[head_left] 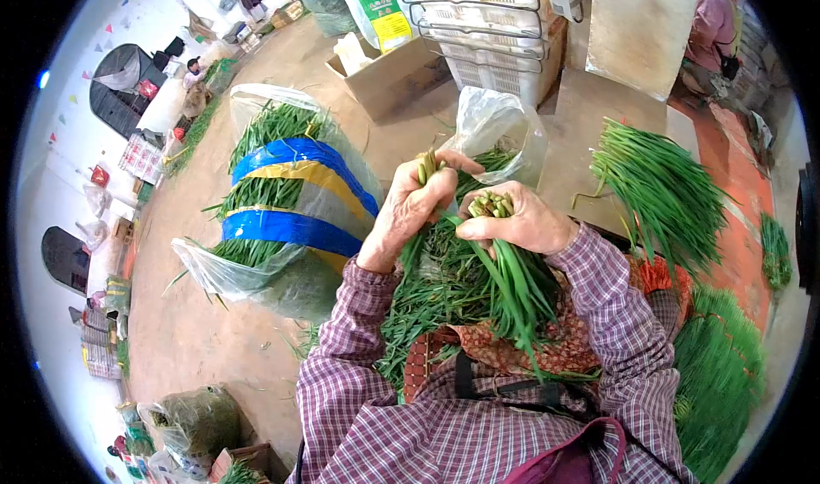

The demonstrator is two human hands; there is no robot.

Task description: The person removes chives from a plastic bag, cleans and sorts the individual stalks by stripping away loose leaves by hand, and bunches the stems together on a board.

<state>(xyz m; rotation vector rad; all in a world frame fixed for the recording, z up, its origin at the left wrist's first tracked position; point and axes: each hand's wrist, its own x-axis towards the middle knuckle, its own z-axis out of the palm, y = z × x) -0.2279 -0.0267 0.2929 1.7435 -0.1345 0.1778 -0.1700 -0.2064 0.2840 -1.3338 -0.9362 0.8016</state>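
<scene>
My left hand (407,211) is closed around a few garlic chives, their pale cut ends (429,166) poking up above the fingers. Close beside it, my right hand (534,221) grips a thicker bunch of garlic chives (512,283), stem ends up and green leaves hanging down over my lap. A leaf stretches between the two hands. Beneath them lies a heap of loose green leaves (444,283) on my lap and the patterned apron (559,339). A clear plastic bag (504,129) stands open just beyond my hands.
To the left, a large plastic-wrapped bale of greens (282,193) has blue and yellow bands. A neat chive bunch (658,189) lies on a board at right, with more bundled greens (722,373) below it. White crates (483,27) and a cardboard box (389,82) stand ahead. Other people sit farther off.
</scene>
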